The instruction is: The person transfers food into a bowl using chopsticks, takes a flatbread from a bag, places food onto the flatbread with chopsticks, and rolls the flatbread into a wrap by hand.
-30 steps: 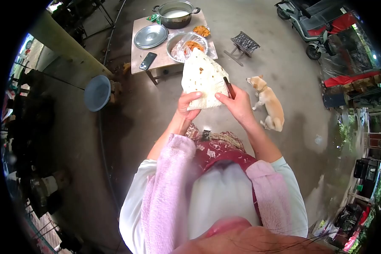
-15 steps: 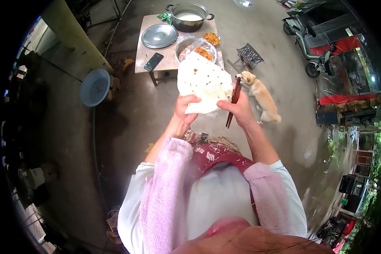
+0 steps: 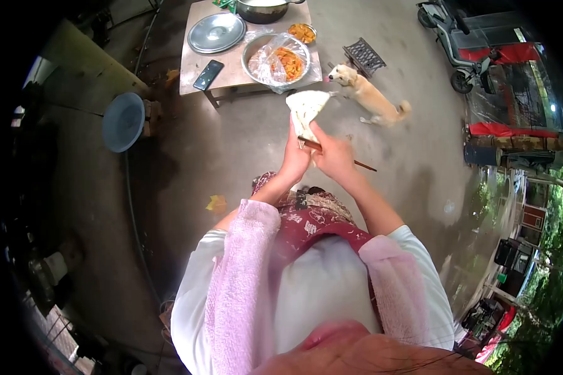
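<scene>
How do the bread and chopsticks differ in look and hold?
The bread is pale, the chopsticks dark brown. The bread fans out at the top; the chopsticks are thin and straight. The left hand and right hand hold the bread; only the right holds the chopsticks. Both touch the right hand.

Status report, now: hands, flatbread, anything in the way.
Left hand and right hand close together on flatbread, apparently folded. Chopsticks in right hand. Dog ahead, near table, apart from hands.
</scene>
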Motion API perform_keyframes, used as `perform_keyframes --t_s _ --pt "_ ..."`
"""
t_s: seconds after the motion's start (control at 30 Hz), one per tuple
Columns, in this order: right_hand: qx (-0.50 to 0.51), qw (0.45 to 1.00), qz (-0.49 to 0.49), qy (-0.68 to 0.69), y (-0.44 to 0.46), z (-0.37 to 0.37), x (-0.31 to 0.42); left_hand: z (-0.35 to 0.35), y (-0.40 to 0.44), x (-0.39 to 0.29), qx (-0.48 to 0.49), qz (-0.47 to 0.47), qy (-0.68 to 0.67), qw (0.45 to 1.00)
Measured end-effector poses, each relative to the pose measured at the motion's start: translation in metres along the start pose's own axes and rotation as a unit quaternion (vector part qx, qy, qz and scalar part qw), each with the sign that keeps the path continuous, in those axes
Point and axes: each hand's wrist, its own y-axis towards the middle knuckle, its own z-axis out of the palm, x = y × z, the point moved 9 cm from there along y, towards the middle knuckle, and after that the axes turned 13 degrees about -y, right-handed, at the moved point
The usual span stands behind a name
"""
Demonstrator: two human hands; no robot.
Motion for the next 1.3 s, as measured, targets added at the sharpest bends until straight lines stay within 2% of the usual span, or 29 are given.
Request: perform_keyframes --t_s 0.03,0.1,0.17,0.2,0.23,0.27,0.3,0.33,0.4,0.47,0.53,0.57,0.67,0.73,0.77,0.83,0.9,0.97,1.0,1.03,1.1,1.13,1.17,1.23,1.27,1.3 --pt "-0.028 0.999 -0.032 -0.004 -0.004 -0.004 0.004 0.007 0.001 -0.003 0.009 0.027 0.023 0.999" --pt "-0.054 0.995 -0.007 0.083 -0.008 -0.010 -0.012 0.021 0.005 -0.011 0.028 0.085 0.071 0.993" --pt "-0.092 0.972 0.029 0.214 -0.010 -0.014 -0.042 0.027 0.011 0.000 0.065 -0.011 -0.127 0.990" --pt "-0.027 0.936 0.074 0.342 -0.010 -0.001 -0.065 0.031 0.015 0.001 0.074 -0.058 -0.230 0.969" --pt "0.003 0.910 0.074 0.409 -0.007 -0.008 -0.075 0.039 0.019 0.005 0.082 -0.105 -0.328 0.935" --pt "0.033 0.877 0.073 0.473 -0.004 -0.018 -0.083 0.035 0.022 0.030 0.017 -0.203 -0.387 0.899" --pt "0.062 0.839 0.070 0.536 -0.002 -0.023 -0.093 0.040 0.027 0.041 0.011 -0.209 -0.395 0.895" --pt "0.103 0.826 0.077 0.549 0.000 -0.009 -0.109 0.045 0.033 0.052 0.009 -0.211 -0.402 0.891" --pt "0.121 0.836 0.053 0.533 0.010 -0.013 -0.130 0.049 0.060 0.075 0.005 -0.204 -0.394 0.896" --pt "0.164 0.839 0.035 0.518 0.010 -0.018 -0.149 0.055 0.081 0.089 0.043 -0.202 -0.419 0.884" --pt "0.200 0.791 0.014 0.578 0.009 -0.027 -0.174 0.071 0.093 0.083 0.073 -0.201 -0.423 0.880" --pt "0.219 0.765 0.002 0.605 0.008 -0.032 -0.183 0.078 0.100 0.082 0.081 -0.195 -0.384 0.899" --pt "0.170 0.748 -0.052 0.640 0.020 -0.062 -0.208 0.108 0.127 0.083 0.087 -0.169 -0.284 0.940" --pt "0.086 0.889 -0.063 0.446 0.033 -0.071 -0.230 0.114 0.149 0.078 0.034 -0.097 -0.199 0.975" --pt "0.043 0.938 -0.059 0.340 0.037 -0.075 -0.236 0.117 0.158 0.075 0.009 -0.068 -0.152 0.986" --pt "0.049 0.976 -0.045 0.206 0.039 -0.096 -0.232 0.125 0.156 0.052 -0.051 -0.005 -0.120 0.991" --pt "0.012 0.977 -0.076 0.197 0.040 -0.099 -0.222 0.143 0.142 0.019 -0.045 0.010 -0.115 0.992" --pt "0.047 0.952 -0.130 0.274 0.051 -0.127 -0.224 0.142 0.143 -0.004 0.065 0.015 -0.159 0.985" --pt "0.057 0.922 -0.153 0.351 0.057 -0.130 -0.229 0.145 0.147 -0.012 0.141 0.010 -0.167 0.976" --pt "0.114 0.886 -0.157 0.422 0.065 -0.146 -0.232 0.188 0.149 -0.027 0.205 0.065 -0.244 0.946" --pt "0.120 0.862 -0.159 0.467 0.101 -0.137 -0.246 0.181 0.183 -0.012 0.196 0.001 -0.214 0.957" --pt "0.167 0.855 -0.127 0.475 0.119 -0.137 -0.254 0.173 0.206 -0.005 0.161 0.006 -0.207 0.965" --pt "0.166 0.859 -0.108 0.473 0.142 -0.138 -0.268 0.178 0.231 0.000 0.176 0.023 -0.183 0.967" --pt "0.143 0.842 -0.101 0.511 0.180 -0.139 -0.285 0.162 0.284 0.019 0.075 -0.041 -0.160 0.983" --pt "0.093 0.908 -0.092 0.398 0.198 -0.143 -0.296 0.162 0.306 0.024 0.065 -0.036 -0.159 0.985" --pt "0.112 0.931 -0.040 0.345 0.206 -0.157 -0.298 0.171 0.321 0.022 0.055 -0.029 -0.155 0.986"
